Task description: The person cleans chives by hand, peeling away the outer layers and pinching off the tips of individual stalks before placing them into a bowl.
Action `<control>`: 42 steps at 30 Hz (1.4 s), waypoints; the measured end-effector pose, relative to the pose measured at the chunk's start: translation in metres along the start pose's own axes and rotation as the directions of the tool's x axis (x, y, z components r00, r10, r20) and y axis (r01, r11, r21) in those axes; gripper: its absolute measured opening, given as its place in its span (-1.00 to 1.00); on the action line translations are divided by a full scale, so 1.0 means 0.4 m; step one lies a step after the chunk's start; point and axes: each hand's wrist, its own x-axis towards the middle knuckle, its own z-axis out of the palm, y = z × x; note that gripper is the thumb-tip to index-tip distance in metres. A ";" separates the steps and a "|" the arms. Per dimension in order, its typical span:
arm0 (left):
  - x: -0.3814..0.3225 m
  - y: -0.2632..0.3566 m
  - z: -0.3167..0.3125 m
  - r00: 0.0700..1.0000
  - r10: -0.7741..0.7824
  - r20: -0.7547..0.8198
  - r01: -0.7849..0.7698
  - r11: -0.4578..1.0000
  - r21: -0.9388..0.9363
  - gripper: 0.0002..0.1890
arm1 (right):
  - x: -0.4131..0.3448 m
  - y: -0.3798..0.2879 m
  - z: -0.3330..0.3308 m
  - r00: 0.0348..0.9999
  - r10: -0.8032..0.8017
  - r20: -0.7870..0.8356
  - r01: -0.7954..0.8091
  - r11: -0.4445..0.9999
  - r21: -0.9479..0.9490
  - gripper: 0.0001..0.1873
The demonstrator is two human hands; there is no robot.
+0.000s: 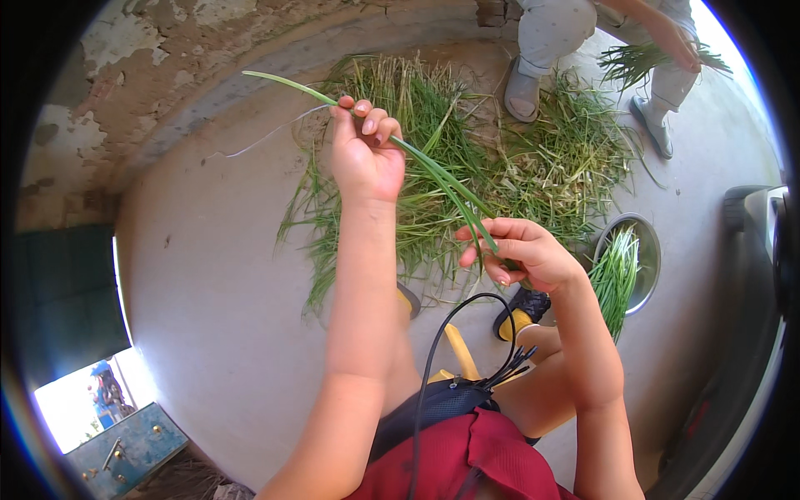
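My left hand is raised over the floor and pinches a green chive stalk near its pale end. A thin whitish strand trails from the same fingertips. Lower and to the right, my right hand has the leafy ends of that stalk between its curled fingers; part of them is hidden in the palm. Beneath both hands spreads a large heap of loose chives, mixed with yellowed leaves. Beside my right forearm, a metal bowl holds a bunch of chives with white ends, its leaves hanging over the rim.
Opposite me, another person's hand holds a bunch of chives; their slippered foot stands at the heap. A black cable loops over my lap. A peeling wall runs behind. A vehicle-like object stands at right.
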 end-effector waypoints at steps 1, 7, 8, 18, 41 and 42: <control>-0.001 0.003 -0.001 1.000 0.003 0.004 -0.003 1.000 -0.001 -0.75 | 0.001 0.002 0.000 1.000 -0.001 0.006 0.001 1.000 -0.004 -0.67; 0.000 -0.006 -0.002 1.000 0.007 0.002 -0.007 1.000 0.012 -0.74 | 0.002 0.018 -0.030 0.989 -0.060 -0.135 0.032 0.979 -0.202 -0.78; -0.001 -0.008 -0.003 1.000 0.012 -0.003 -0.012 1.000 0.014 -0.74 | 0.001 0.009 -0.026 0.967 -0.096 -0.236 0.018 0.950 -0.311 -0.78; -0.041 -0.120 -0.008 0.996 -0.060 0.070 0.019 0.878 0.477 -0.80 | -0.078 -0.019 -0.170 0.584 -0.713 -0.387 -0.304 0.250 -0.919 -0.49; -0.115 -0.293 -0.410 0.849 -0.468 -0.244 0.104 -0.305 0.947 -0.61 | -0.665 0.304 -0.692 0.036 -0.026 -0.999 -0.748 0.662 -0.044 -0.64; -0.105 -0.287 -0.457 0.854 -0.455 -0.252 0.077 -0.368 0.926 -0.61 | -0.689 0.370 -0.748 0.030 -0.183 -0.983 -0.893 0.436 -0.108 -0.59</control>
